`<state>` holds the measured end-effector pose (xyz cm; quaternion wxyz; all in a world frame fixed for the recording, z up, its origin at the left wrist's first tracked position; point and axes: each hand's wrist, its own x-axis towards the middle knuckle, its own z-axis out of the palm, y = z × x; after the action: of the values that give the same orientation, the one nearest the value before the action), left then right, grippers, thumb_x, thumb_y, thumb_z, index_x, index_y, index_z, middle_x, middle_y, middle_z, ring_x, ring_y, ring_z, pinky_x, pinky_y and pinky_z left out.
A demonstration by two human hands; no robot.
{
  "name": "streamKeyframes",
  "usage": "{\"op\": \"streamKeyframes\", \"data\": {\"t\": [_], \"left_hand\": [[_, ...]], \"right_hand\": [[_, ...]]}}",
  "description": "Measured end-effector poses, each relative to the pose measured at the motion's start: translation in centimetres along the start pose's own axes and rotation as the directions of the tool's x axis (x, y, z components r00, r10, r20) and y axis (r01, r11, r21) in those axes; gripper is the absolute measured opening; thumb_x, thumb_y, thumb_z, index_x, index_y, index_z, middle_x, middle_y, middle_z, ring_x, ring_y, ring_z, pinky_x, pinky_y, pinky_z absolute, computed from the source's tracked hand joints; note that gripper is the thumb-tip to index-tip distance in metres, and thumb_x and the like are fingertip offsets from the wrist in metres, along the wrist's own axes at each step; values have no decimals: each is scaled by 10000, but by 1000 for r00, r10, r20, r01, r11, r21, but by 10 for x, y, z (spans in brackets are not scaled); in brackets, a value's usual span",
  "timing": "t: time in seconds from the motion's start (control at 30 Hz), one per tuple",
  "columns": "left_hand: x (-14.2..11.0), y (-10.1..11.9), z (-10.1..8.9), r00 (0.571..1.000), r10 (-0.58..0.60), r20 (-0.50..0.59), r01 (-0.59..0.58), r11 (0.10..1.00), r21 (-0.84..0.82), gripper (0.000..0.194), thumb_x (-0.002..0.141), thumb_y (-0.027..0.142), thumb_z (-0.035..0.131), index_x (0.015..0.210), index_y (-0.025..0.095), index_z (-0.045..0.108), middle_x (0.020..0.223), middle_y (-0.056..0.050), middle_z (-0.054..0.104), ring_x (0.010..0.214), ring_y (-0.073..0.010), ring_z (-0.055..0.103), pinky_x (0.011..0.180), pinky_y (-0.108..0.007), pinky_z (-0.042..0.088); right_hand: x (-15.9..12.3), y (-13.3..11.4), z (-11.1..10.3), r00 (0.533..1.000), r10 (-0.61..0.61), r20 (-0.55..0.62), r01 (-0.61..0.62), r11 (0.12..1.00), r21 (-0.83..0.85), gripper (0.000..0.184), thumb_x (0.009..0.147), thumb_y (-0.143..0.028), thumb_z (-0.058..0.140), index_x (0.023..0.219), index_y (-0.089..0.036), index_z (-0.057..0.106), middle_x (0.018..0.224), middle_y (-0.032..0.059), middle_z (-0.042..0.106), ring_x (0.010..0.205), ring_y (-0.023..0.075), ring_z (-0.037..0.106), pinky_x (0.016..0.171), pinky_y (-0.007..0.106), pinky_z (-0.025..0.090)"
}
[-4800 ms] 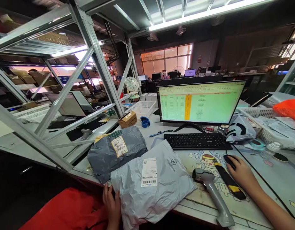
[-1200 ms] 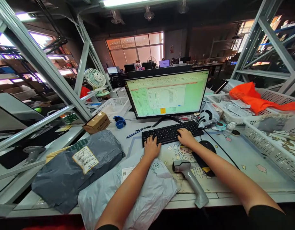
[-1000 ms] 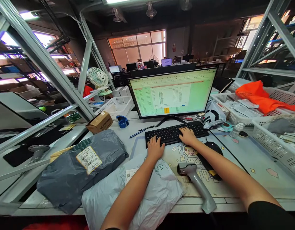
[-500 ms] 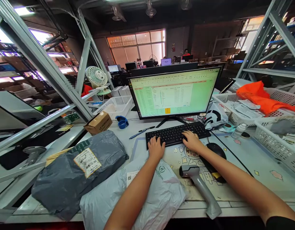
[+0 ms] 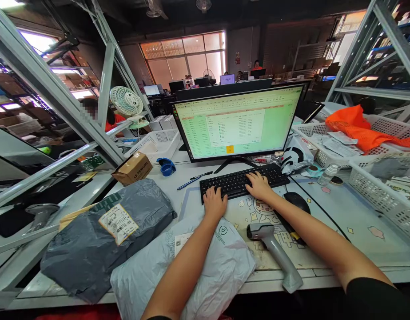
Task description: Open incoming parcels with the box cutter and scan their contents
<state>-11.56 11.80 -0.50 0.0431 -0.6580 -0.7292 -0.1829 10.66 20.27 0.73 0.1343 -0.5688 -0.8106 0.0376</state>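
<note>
A black keyboard (image 5: 236,182) lies in front of the monitor (image 5: 240,126), whose screen shows a greenish spreadsheet with a white window over it. My left hand (image 5: 215,202) rests on the keyboard's left end, fingers spread on the keys. Over the middle keys my right hand (image 5: 259,185) lies open, fingers apart. Neither hand holds anything. Under my left forearm is a pale plastic mailer bag (image 5: 221,262) with a partly covered label. A grey barcode scanner (image 5: 276,253) lies between my forearms, and a black mouse (image 5: 297,202) sits right of my right wrist.
A dark grey parcel (image 5: 91,240) lies at left, with a cardboard box (image 5: 133,169), a blue tape roll (image 5: 166,167) and a pen (image 5: 189,183) beyond it. White baskets (image 5: 384,186) stand at right near a clear bottle (image 5: 328,174). A metal frame (image 5: 68,98) rises at left.
The view has shifted slightly. My right hand has moved a little left over the keys, and its fingers have changed position. My left hand stays on the keyboard's left end.
</note>
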Motion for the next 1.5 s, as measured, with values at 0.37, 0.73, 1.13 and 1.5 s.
{"op": "streamKeyframes", "data": {"t": [0.37, 0.73, 1.13, 1.5], "left_hand": [[1, 0, -2, 1000, 5, 21, -5, 1000, -7, 476, 988, 410, 535, 1408, 197, 603, 1476, -154, 530, 1363, -340, 453, 1099, -510, 404], [2, -2, -4, 1000, -17, 15, 18, 999, -41, 384, 954, 375, 589, 1274, 171, 649, 1425, -148, 566, 1341, -322, 478, 1091, -464, 412], [1, -2, -8, 1000, -11, 0, 11, 999, -49, 283, 945, 356, 599, 1157, 191, 689, 1365, -137, 586, 1313, -307, 475, 1085, -455, 407], [3, -2, -9, 999, -26, 31, 28, 998, -63, 318, 946, 346, 605, 1209, 182, 676, 1376, -140, 588, 1307, -305, 495, 1082, -442, 417]], "right_hand": [[0, -12, 4, 999, -15, 38, 15, 1000, 4, 548, 1003, -368, 469, 1497, -137, 522, 1595, 156, 456, 1488, 354, 350, 1175, 564, 301], [-4, -47, 12, 995, -86, 43, 85, 996, 42, 498, 998, -372, 489, 1428, -140, 587, 1571, 169, 478, 1476, 329, 371, 1159, 524, 332], [-12, -59, 14, 984, -177, 36, 175, 983, 53, 469, 997, -360, 512, 1409, -162, 616, 1556, 158, 500, 1464, 325, 387, 1157, 512, 332], [-16, -59, 13, 981, -191, 44, 189, 981, 43, 451, 997, -354, 516, 1390, -168, 639, 1561, 147, 496, 1477, 343, 369, 1165, 523, 335]]}}
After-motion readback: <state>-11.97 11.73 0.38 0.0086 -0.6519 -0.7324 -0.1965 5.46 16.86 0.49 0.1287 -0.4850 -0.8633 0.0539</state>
